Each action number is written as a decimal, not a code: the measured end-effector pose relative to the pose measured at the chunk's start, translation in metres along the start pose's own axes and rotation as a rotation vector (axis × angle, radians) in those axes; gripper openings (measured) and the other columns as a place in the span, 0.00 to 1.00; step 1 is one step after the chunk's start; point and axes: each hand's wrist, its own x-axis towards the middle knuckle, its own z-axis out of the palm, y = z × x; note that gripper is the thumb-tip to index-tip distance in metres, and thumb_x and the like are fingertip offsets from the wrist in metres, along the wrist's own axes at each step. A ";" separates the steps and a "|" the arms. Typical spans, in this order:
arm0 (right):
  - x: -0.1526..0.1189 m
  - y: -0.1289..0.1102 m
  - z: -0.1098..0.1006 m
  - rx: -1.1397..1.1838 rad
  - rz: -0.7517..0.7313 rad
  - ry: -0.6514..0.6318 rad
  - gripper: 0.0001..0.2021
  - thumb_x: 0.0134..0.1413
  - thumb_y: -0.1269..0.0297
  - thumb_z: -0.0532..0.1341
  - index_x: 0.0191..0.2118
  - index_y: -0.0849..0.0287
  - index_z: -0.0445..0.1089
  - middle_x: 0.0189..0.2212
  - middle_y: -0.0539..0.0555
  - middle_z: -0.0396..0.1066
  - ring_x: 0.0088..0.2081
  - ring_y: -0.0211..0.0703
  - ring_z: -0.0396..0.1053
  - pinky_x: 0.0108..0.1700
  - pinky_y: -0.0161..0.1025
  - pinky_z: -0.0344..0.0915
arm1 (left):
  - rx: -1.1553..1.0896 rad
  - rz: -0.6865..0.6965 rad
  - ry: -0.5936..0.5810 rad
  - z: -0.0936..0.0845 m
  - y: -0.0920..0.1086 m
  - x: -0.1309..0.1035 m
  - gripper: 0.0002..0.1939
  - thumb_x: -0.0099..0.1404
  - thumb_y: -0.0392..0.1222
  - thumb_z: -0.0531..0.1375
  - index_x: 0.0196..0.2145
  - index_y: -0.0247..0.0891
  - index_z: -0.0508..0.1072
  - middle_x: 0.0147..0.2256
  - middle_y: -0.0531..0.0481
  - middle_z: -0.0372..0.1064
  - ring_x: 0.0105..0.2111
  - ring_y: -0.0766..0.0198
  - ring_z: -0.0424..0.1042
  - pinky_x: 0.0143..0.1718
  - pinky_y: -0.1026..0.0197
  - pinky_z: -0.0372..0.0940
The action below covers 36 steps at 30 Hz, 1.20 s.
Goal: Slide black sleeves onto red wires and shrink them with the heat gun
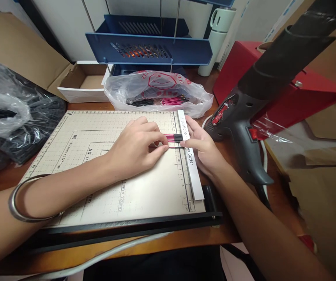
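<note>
My left hand lies over a cream paper cutter, thumb and forefinger pinched on a thin pink wire with a black end. Just beyond it, several similar pink wires with black ends lie side by side, their tips against the white guard strip. My right hand is closed round the cutter's right edge. Its thumb rests on the strip, close to the tip of the pinched wire, and the other fingers are partly hidden beyond the edge.
Behind the cutter, a clear plastic bag holds more pink and black pieces. A grey heat gun stands at the right before a red box. A blue rack, pale green bottle and open cardboard box are at the back.
</note>
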 end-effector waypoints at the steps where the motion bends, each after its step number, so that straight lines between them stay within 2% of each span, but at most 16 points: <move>1: 0.000 -0.001 0.001 0.019 -0.005 -0.008 0.34 0.39 0.72 0.64 0.58 0.51 0.68 0.65 0.52 0.72 0.70 0.60 0.65 0.75 0.61 0.57 | -0.003 0.000 0.000 0.000 0.000 0.000 0.12 0.72 0.42 0.61 0.36 0.39 0.83 0.34 0.46 0.77 0.36 0.57 0.68 0.42 0.51 0.59; 5: 0.000 -0.002 0.001 0.038 -0.019 -0.032 0.32 0.39 0.71 0.62 0.57 0.53 0.69 0.61 0.52 0.76 0.67 0.60 0.68 0.74 0.61 0.59 | -0.019 0.003 -0.010 0.000 0.000 0.000 0.11 0.72 0.41 0.61 0.35 0.39 0.83 0.34 0.46 0.77 0.36 0.57 0.68 0.42 0.52 0.59; 14: 0.003 0.003 -0.004 -0.036 -0.009 0.005 0.35 0.40 0.70 0.63 0.60 0.50 0.68 0.69 0.49 0.68 0.71 0.58 0.62 0.75 0.58 0.57 | -0.002 -0.009 0.006 0.000 0.000 0.000 0.11 0.71 0.42 0.61 0.35 0.39 0.83 0.33 0.47 0.77 0.36 0.57 0.68 0.41 0.52 0.59; 21: 0.004 0.004 -0.002 -0.051 -0.040 0.019 0.33 0.41 0.69 0.63 0.59 0.51 0.69 0.66 0.51 0.72 0.69 0.59 0.65 0.72 0.58 0.62 | 0.048 -0.014 0.021 0.001 -0.003 0.003 0.11 0.72 0.44 0.62 0.36 0.40 0.83 0.35 0.46 0.77 0.36 0.57 0.68 0.42 0.52 0.60; 24: 0.004 0.003 -0.001 -0.035 -0.031 0.029 0.32 0.42 0.69 0.63 0.58 0.50 0.69 0.65 0.50 0.73 0.68 0.59 0.67 0.72 0.59 0.62 | 0.071 -0.033 0.037 0.002 -0.005 0.005 0.11 0.72 0.45 0.62 0.36 0.39 0.82 0.39 0.45 0.78 0.40 0.54 0.71 0.46 0.50 0.63; 27: 0.003 0.003 -0.001 -0.021 -0.035 0.020 0.31 0.43 0.69 0.63 0.58 0.50 0.70 0.63 0.49 0.74 0.66 0.58 0.68 0.74 0.58 0.59 | 0.109 -0.013 0.070 0.004 -0.001 0.004 0.13 0.74 0.45 0.60 0.47 0.36 0.81 0.51 0.40 0.78 0.52 0.49 0.74 0.55 0.45 0.67; 29: 0.004 0.003 -0.002 -0.024 -0.046 0.015 0.30 0.43 0.68 0.63 0.57 0.50 0.70 0.62 0.49 0.75 0.66 0.57 0.68 0.74 0.58 0.58 | 0.149 0.014 0.054 0.005 0.006 -0.001 0.21 0.76 0.47 0.57 0.59 0.32 0.75 0.63 0.35 0.72 0.62 0.45 0.70 0.64 0.42 0.65; 31: 0.004 0.004 -0.004 -0.030 -0.060 0.015 0.29 0.44 0.67 0.63 0.56 0.50 0.71 0.62 0.49 0.75 0.67 0.57 0.67 0.75 0.56 0.57 | 0.198 0.032 -0.028 0.006 0.015 -0.006 0.31 0.78 0.51 0.53 0.69 0.28 0.65 0.71 0.32 0.61 0.71 0.43 0.61 0.72 0.39 0.57; 33: 0.004 0.005 -0.005 -0.031 -0.072 0.019 0.28 0.45 0.65 0.63 0.56 0.51 0.72 0.62 0.49 0.75 0.68 0.57 0.66 0.76 0.55 0.55 | 0.226 0.031 -0.147 0.008 0.023 -0.012 0.37 0.79 0.56 0.49 0.74 0.26 0.57 0.75 0.31 0.52 0.76 0.44 0.52 0.76 0.40 0.50; 36: 0.005 0.005 -0.005 -0.031 -0.075 0.017 0.29 0.46 0.64 0.62 0.58 0.51 0.72 0.61 0.49 0.75 0.70 0.57 0.64 0.75 0.56 0.56 | 0.230 -0.009 -0.281 0.009 0.029 -0.015 0.41 0.79 0.62 0.45 0.75 0.26 0.54 0.76 0.32 0.45 0.78 0.45 0.46 0.78 0.41 0.46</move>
